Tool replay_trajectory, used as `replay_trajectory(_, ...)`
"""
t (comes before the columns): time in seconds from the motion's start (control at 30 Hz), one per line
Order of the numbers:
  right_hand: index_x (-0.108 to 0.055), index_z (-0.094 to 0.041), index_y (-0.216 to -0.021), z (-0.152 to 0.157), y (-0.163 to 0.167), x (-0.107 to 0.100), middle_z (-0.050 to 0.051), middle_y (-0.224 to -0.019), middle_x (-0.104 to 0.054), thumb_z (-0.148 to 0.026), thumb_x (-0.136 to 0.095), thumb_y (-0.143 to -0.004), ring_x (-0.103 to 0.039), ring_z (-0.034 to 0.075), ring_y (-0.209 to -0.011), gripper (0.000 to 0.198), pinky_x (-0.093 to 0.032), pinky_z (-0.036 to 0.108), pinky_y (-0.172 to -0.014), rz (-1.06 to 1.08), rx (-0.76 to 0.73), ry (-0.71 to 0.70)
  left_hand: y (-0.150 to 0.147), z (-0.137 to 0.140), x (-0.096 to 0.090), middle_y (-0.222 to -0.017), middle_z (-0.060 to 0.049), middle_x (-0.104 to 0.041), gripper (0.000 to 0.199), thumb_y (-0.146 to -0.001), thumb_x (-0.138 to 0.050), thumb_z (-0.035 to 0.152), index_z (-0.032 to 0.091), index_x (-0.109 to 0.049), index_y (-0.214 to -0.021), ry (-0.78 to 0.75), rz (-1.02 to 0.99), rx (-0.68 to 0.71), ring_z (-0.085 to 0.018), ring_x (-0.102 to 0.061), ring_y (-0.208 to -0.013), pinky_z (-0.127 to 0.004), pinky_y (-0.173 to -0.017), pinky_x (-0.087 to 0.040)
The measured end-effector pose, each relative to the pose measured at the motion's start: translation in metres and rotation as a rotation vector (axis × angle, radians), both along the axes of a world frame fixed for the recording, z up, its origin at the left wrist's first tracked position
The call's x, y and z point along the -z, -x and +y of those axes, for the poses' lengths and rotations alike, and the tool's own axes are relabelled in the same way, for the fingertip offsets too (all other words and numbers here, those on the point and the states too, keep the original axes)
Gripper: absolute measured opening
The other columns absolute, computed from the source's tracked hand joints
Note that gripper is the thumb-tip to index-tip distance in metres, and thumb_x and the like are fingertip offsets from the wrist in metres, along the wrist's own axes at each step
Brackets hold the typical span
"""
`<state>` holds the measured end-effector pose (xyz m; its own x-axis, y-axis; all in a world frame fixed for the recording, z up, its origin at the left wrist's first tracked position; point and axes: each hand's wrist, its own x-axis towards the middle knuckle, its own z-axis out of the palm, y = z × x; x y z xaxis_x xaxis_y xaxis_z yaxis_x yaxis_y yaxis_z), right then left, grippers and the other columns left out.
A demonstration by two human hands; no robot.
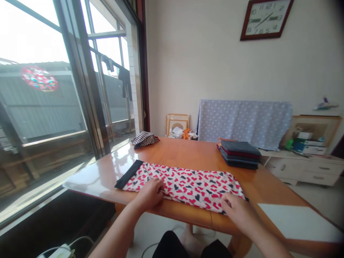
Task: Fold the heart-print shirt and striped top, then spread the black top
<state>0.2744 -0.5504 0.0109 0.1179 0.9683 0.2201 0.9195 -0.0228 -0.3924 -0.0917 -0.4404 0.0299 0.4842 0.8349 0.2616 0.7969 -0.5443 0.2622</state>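
A long folded piece of clothing (185,184), white with red and black hearts, lies flat across the near side of the wooden table. A black band (129,175) finishes its left end. My left hand (152,192) has its fingers curled on the near edge, left of the middle, gripping the cloth. At the near right corner my right hand (233,206) pinches the fabric between thumb and fingers. Some of the fingertips of both hands are hidden from view.
A stack of folded dark clothes (238,154) stands at the table's back right. A black-and-white striped cloth (146,139) lies bunched at the back left. On the right is a white sheet (298,220). A window (43,107) borders the left side.
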Motion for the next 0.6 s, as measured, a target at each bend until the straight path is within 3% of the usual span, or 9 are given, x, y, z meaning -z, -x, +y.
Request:
replay_trajectory(0.17,-0.061,-0.025,-0.076,0.011,0.01,-0.01,0.001,-0.069,-0.068,-0.042,-0.047,-0.092,-0.056,0.018,-0.065,0.027,-0.031,0.025,-0.06,0.014,-0.008,0.037,0.028,0.002,-0.001,-0.098,-0.006,-0.063,0.013,-0.077,-0.052,0.011,0.022,-0.057,-0.083,-0.073,0.072,-0.158,-0.022,-0.058,-0.094,-0.031,-0.081,-0.039)
replay_trajectory(0.33,-0.062,-0.025,-0.076,0.019,0.012,-0.001,0.0,-0.066,-0.066,-0.045,-0.048,-0.091,-0.057,0.018,-0.065,0.03,-0.034,0.026,-0.062,0.059,-0.093,0.099,0.066,0.013,0.006,-0.102,-0.007,-0.064,0.01,-0.082,-0.052,0.018,0.023,-0.059,-0.085,-0.122,0.124,-0.351,-0.026,-0.058,-0.099,-0.037,-0.085,-0.039)
replay_trajectory(0.5,-0.061,-0.024,-0.074,0.025,0.006,0.008,0.0,-0.066,-0.067,-0.048,-0.05,-0.089,-0.057,0.018,-0.064,0.03,-0.035,0.026,-0.061,0.09,-0.121,0.119,0.106,0.031,0.014,-0.102,-0.006,-0.064,0.013,-0.083,-0.05,0.017,0.022,-0.06,-0.088,-0.151,-0.085,-0.563,-0.021,-0.06,-0.097,-0.031,-0.083,-0.042)
replay_trajectory(0.6,-0.059,-0.024,-0.068,0.03,0.007,0.009,-0.001,-0.063,-0.065,-0.049,-0.054,-0.087,-0.056,0.017,-0.061,0.032,-0.035,0.026,-0.059,0.055,-0.092,0.056,0.118,0.043,0.01,-0.098,-0.004,-0.067,0.017,-0.081,-0.05,0.016,0.022,-0.063,-0.091,-0.095,-0.273,-0.663,-0.02,-0.062,-0.095,-0.028,-0.08,-0.043)
